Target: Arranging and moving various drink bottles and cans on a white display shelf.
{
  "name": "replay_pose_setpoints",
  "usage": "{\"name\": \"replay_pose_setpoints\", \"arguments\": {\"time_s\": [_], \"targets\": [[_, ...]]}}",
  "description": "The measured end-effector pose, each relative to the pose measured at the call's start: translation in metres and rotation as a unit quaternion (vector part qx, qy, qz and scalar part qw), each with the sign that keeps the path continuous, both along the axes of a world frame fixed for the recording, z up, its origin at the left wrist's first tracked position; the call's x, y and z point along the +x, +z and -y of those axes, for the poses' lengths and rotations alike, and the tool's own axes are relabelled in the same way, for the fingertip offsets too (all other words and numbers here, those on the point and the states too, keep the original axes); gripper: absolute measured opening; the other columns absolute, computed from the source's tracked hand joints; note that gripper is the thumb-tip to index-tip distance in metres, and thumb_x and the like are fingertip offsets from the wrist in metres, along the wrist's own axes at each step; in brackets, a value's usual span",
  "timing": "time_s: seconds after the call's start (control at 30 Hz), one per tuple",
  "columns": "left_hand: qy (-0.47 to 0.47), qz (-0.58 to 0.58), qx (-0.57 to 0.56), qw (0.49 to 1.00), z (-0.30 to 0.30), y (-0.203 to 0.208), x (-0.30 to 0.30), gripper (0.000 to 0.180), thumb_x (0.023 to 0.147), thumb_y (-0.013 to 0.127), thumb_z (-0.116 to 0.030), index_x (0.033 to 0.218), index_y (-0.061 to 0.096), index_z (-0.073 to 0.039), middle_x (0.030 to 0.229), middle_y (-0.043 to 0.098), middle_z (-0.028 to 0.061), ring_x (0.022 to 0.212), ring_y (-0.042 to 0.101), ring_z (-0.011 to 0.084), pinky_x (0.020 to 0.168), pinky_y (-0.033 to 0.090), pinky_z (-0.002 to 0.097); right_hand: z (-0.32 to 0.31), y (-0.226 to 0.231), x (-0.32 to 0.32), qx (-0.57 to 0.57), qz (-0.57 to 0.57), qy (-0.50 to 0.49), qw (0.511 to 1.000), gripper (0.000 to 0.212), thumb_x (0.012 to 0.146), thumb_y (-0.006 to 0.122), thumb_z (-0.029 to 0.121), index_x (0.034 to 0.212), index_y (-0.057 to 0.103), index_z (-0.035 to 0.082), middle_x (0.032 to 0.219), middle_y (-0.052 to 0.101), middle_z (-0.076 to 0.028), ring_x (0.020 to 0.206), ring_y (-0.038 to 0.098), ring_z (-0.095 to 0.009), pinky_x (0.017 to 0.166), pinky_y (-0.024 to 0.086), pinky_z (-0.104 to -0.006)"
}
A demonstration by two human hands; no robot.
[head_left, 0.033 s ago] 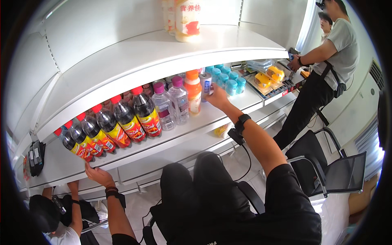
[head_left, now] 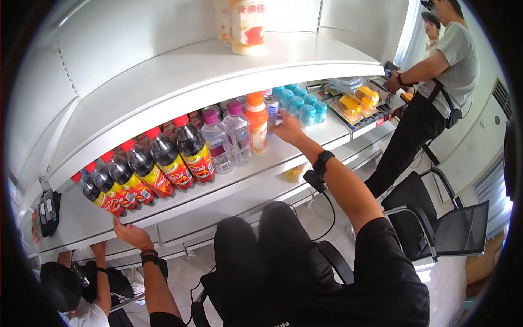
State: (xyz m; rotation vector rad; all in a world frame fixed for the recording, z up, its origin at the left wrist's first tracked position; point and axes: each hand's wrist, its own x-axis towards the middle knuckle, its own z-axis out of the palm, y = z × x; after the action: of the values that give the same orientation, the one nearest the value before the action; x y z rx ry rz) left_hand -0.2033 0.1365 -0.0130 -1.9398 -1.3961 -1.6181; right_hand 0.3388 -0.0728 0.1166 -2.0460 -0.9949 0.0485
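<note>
At the gap right of an orange-capped bottle, my right hand is closed on a slim silver-and-blue can. The can stands upright on the middle shelf; my fingers partly cover it. My left hand is at the front edge of that shelf, below the cola bottles. Its fingers are loosely bent and apart, with nothing visible in them. Two clear bottles with purple caps stand between the cola row and the orange-capped bottle.
Several blue-capped small bottles stand right of the can. Beyond them are yellow items in clear packs. The upper shelf overhangs the row. One person stands at right; another is low at left. A black chair is at right.
My right hand and the can have shifted very slightly back and left, partly with a small shift of the whole view. My left hand stays at the shelf edge.
</note>
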Motion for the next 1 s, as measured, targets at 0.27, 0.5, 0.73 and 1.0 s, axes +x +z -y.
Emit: {"name": "replay_pose_setpoints", "arguments": {"time_s": [0.27, 0.5, 0.73, 1.0], "targets": [[0.003, -0.021, 0.011, 1.000, -0.005, -0.001, -0.008, 0.054, 0.083, 0.041, -0.007, 0.134, 0.045, 0.010, 0.133, 0.051, 0.0278, 0.126, 0.044, 0.0448, 0.110, 0.029, 0.0529, -0.028, 0.025, 0.033, 0.000, 0.061, -0.042, 0.997, 0.060, 0.072, 0.065, -0.001, 0.131, 0.054, 0.002, 0.120, 0.066, -0.021, 0.115, 0.061, -0.037, 0.095, 0.049, -0.0431], [-0.007, 0.019, 0.024, 1.000, -0.005, -0.007, -0.001, 0.056, 0.101, 0.030, -0.032, 0.136, 0.044, 0.010, 0.131, 0.053, 0.0273, 0.122, 0.049, 0.0429, 0.108, 0.033, 0.0497, -0.062, 0.037, 0.087, -0.044, 0.202, 0.014, 0.978, 0.044, 0.084, 0.066, 0.018, 0.125, 0.061, 0.003, 0.121, 0.064, -0.021, 0.112, 0.063, -0.035, 0.091, 0.051, -0.0419], [0.003, 0.009, 0.027, 1.000, -0.008, -0.009, -0.005, 0.058, 0.102, 0.028, -0.034, 0.137, 0.045, 0.009, 0.130, 0.053, 0.0267, 0.121, 0.050, 0.0411, 0.108, 0.034, 0.0484, -0.060, 0.055, 0.053, 0.025, 0.084, -0.056, 0.995, 0.040, 0.084, 0.065, 0.021, 0.120, 0.064, 0.004, 0.121, 0.064, -0.021, 0.112, 0.062, -0.036, 0.090, 0.052, -0.0419], [0.001, 0.011, 0.011, 1.000, -0.011, -0.007, -0.004, 0.055, 0.099, 0.032, -0.029, 0.137, 0.045, 0.009, 0.132, 0.052, 0.0269, 0.124, 0.046, 0.0438, 0.107, 0.031, 0.0504, 0.006, 0.018, 0.031, 0.155, 0.181, -0.079, 0.968, 0.063, 0.069, 0.082, 0.015, 0.121, 0.049, 0.003, 0.109, 0.063, -0.020, 0.092, 0.068, -0.033, 0.075, 0.054, -0.0391]]}}
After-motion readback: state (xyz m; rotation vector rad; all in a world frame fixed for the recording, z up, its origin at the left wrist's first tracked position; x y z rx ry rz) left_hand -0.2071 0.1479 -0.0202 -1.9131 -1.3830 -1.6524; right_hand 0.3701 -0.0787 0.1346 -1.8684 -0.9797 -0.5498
